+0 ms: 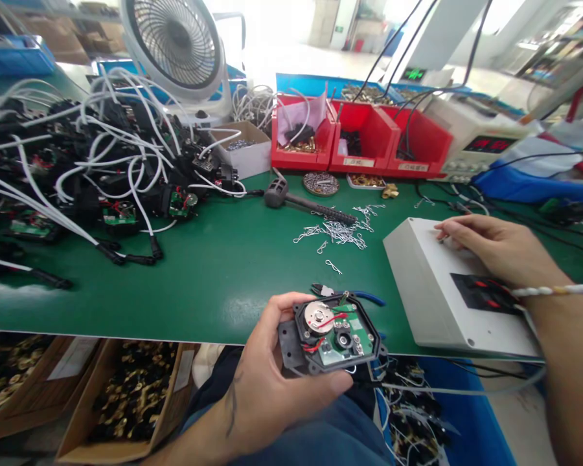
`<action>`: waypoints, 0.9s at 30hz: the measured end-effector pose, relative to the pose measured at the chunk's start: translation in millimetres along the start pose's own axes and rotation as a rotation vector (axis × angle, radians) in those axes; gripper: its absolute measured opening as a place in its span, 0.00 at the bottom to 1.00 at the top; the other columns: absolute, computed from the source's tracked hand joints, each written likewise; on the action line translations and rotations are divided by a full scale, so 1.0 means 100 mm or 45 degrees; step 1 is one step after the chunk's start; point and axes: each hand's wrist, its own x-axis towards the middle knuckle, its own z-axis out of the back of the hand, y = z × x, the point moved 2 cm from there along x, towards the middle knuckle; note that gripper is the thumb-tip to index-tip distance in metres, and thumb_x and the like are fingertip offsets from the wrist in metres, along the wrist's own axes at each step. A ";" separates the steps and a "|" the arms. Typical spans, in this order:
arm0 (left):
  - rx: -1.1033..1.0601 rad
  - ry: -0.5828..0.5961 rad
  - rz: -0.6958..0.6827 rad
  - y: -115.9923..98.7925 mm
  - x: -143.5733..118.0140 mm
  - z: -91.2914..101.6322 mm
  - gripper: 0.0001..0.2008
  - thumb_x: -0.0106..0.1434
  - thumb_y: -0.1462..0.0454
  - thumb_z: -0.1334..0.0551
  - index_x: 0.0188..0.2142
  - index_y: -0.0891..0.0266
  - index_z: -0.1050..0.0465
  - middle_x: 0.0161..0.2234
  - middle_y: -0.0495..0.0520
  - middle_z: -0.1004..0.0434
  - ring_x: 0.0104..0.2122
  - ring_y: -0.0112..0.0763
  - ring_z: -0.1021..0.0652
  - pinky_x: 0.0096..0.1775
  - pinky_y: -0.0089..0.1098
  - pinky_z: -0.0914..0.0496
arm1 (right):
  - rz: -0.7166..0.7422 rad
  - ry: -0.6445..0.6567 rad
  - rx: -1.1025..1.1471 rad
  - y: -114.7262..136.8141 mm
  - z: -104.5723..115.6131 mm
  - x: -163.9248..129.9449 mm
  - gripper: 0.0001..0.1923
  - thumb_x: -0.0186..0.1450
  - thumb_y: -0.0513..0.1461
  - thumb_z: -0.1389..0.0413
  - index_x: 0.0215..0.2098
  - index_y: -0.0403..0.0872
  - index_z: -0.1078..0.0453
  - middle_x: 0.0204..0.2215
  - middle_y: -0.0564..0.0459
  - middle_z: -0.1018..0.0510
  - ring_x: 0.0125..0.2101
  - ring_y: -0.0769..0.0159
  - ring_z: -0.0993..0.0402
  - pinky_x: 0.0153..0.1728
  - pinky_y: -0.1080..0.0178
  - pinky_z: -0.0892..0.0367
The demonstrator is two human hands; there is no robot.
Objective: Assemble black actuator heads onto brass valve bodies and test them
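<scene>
A: Head view. Report the hands.

B: The left hand (265, 382) is closed around a module (331, 333), a black housing with a green board and a round metal disc on top. Thumb lies along its near edge, fingers wrap under the far side. The module is held over the lap, just off the near edge of the table (214, 272). A white cable (466, 390) runs from it to the right.

A: And the other hand?

B: The right hand (498, 249) lies flat and loosely open on top of the white box (442, 291), fingertips near its far left corner. It holds nothing. A dark panel with red marks sits on the box beside the wrist.

A: Step in hand?

B: By judgement, the module is being presented while the box is operated: a check of the unit.

A: Requirements for the next move?

B: Keep the module level and the cable slack. The right hand needs only a short travel to the panel.

A: Other items?

B: Pliers (350, 294) lie just beyond the module. Loose clips (340, 232) and a black tool (301, 200) lie mid-table. Red bins (359, 139) stand at the back, a heap of wired units (102, 168) at left, a fan (175, 45) behind.
</scene>
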 end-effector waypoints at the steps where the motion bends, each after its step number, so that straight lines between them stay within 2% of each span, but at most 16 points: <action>1: -0.001 -0.009 0.013 0.00 0.00 0.00 0.29 0.51 0.65 0.24 0.50 0.54 0.32 0.44 0.49 0.22 0.39 0.29 0.20 0.41 0.25 0.25 | 0.001 0.002 -0.001 0.00 0.00 0.00 0.36 0.38 0.67 0.42 0.29 0.47 0.24 0.31 0.48 0.22 0.28 0.64 0.35 0.36 0.57 0.37; 6: 0.082 0.022 0.025 -0.02 -0.03 0.01 0.30 0.50 0.64 0.24 0.51 0.53 0.33 0.43 0.49 0.22 0.37 0.28 0.21 0.39 0.24 0.26 | 0.007 0.015 -0.003 0.03 -0.02 -0.01 0.38 0.37 0.69 0.42 0.28 0.47 0.25 0.31 0.47 0.22 0.28 0.64 0.35 0.36 0.57 0.37; 11: 0.079 -0.070 0.043 -0.05 -0.06 -0.01 0.31 0.48 0.65 0.23 0.50 0.54 0.31 0.44 0.49 0.23 0.37 0.28 0.21 0.39 0.24 0.26 | 0.019 0.022 -0.008 0.04 -0.01 -0.02 0.39 0.37 0.70 0.43 0.29 0.47 0.25 0.31 0.47 0.22 0.28 0.64 0.34 0.36 0.58 0.37; 16: 0.051 -0.072 0.052 -0.06 -0.09 -0.06 0.31 0.47 0.68 0.24 0.49 0.55 0.31 0.42 0.49 0.22 0.35 0.27 0.21 0.39 0.24 0.26 | 0.033 0.029 -0.013 0.01 -0.01 -0.01 0.39 0.38 0.70 0.43 0.28 0.47 0.25 0.30 0.47 0.22 0.27 0.64 0.35 0.35 0.58 0.38; 21: 0.181 -0.114 -0.036 -0.07 -0.10 -0.06 0.30 0.45 0.71 0.26 0.48 0.53 0.30 0.40 0.45 0.22 0.36 0.25 0.21 0.39 0.22 0.27 | 0.043 0.040 -0.005 -0.01 -0.01 0.01 0.39 0.40 0.70 0.43 0.30 0.47 0.25 0.32 0.47 0.22 0.28 0.63 0.34 0.35 0.58 0.37; 27: 0.307 -0.105 -0.118 -0.06 -0.12 -0.03 0.31 0.45 0.71 0.27 0.49 0.54 0.30 0.41 0.46 0.21 0.36 0.27 0.21 0.40 0.25 0.26 | 0.082 0.046 0.004 -0.02 0.00 0.01 0.39 0.40 0.71 0.43 0.29 0.47 0.25 0.31 0.47 0.22 0.28 0.64 0.34 0.33 0.60 0.36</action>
